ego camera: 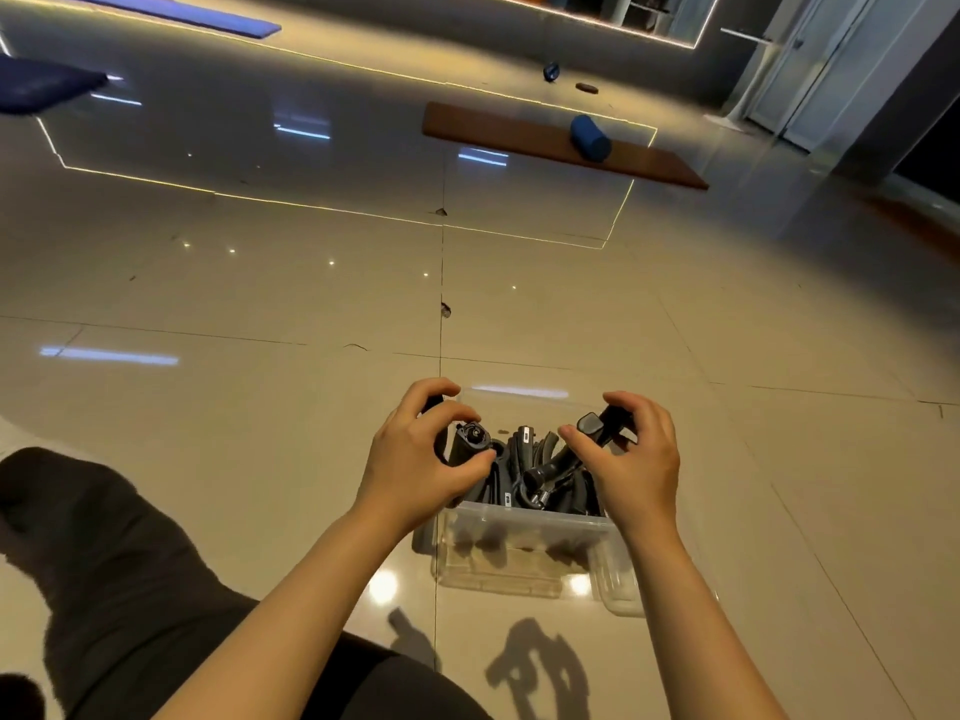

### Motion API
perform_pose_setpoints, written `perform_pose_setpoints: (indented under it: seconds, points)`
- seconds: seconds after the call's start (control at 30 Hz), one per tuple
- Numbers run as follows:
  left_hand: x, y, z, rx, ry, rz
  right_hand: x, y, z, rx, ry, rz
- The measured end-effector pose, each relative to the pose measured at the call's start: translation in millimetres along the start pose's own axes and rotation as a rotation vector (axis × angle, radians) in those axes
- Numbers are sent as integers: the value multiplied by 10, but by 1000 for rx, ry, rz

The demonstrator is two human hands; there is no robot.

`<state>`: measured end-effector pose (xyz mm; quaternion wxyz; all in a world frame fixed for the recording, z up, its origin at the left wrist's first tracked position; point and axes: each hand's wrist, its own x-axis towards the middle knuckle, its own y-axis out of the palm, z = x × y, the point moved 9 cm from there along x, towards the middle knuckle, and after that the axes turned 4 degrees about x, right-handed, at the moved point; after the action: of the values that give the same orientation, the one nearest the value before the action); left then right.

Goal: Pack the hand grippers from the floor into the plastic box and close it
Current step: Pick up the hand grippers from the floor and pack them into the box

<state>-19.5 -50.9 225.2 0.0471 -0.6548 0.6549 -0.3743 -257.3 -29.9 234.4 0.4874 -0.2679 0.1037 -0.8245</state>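
A clear plastic box (524, 517) stands open on the tiled floor in front of me, with several black hand grippers (530, 470) piled inside. My left hand (415, 459) curls over the box's left side, its fingers and thumb around a black hand gripper (470, 441) that sticks up above the rim. At the box's right side my right hand (631, 459) closes on another black hand gripper (597, 426), also above the rim. I see no lid on the box; a clear plastic piece (621, 579) lies against its near right corner.
My leg in dark trousers (130, 563) lies at the lower left. Further off are a brown mat (519, 135) with a blue foam roller (589, 137) on it, blue mats (47, 88) at the far left, and two small objects (551, 72) beyond. A wall and door stand at the upper right.
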Motion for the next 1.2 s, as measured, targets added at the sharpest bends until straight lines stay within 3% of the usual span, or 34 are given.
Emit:
perform_pose_setpoints:
  seconds: [0.27, 0.43, 0.83, 0.97, 1.1, 1.2]
  points:
    - [298, 437, -398, 27, 13, 84, 129, -496, -508, -15, 110, -81]
    - [282, 628, -476, 44, -31, 65, 233, -673, -760, -73, 129, 14]
    - [91, 1210, -367, 98, -247, -26, 796, -633, -1299, -341, -64, 206]
    - [95, 1428, -232, 126, -346, -32, 1002, -410, -1543, -408, -112, 347]
    - [416, 1601, -148, 165, -430, -32, 1260, -83, -1644, -422, -225, 473]
    - [754, 1747, -178, 174, -381, -30, 1407, 98, -1672, -431, -279, 466]
